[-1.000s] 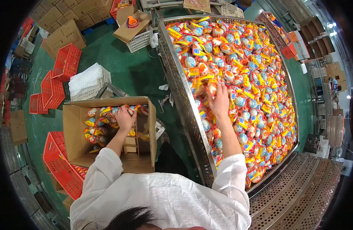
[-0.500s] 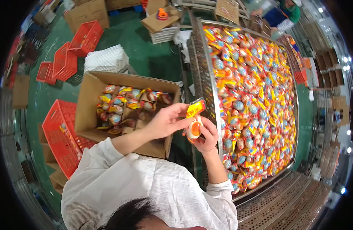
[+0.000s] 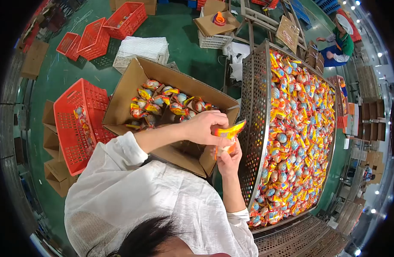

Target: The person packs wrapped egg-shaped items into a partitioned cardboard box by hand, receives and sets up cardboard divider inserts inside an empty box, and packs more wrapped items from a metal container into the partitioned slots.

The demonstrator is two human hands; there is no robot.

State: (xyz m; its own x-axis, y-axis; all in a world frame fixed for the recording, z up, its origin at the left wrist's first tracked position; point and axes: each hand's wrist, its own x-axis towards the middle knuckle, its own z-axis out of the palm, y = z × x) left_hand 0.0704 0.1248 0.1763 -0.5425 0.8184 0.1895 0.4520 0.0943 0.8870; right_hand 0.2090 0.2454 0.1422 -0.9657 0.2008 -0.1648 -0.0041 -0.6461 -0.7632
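Note:
Between my hands, just past the near right corner of the cardboard carton, is a wrapped egg (image 3: 228,147) in red, yellow and clear film. My left hand (image 3: 207,128) pinches the yellow end of its wrapper. Lower down, my right hand (image 3: 229,159) has its fingers closed round the egg itself, hiding part of it. Several wrapped eggs (image 3: 160,99) lie in the carton (image 3: 132,79), with cardboard dividers among them. To the right, a perforated metal bin (image 3: 253,115) holds a great heap of similar wrapped eggs (image 3: 297,141).
A red plastic crate (image 3: 77,128) stands left of the carton. Behind are more red crates (image 3: 93,38), a stack of white trays (image 3: 141,51) and a box with orange tape (image 3: 219,19). A person (image 3: 340,40) in a white cap is beyond the bin.
The view has shifted, so the carton and bin sit further right. My hands still hold the egg, and its yellow wrapper end has tipped from upright toward the right.

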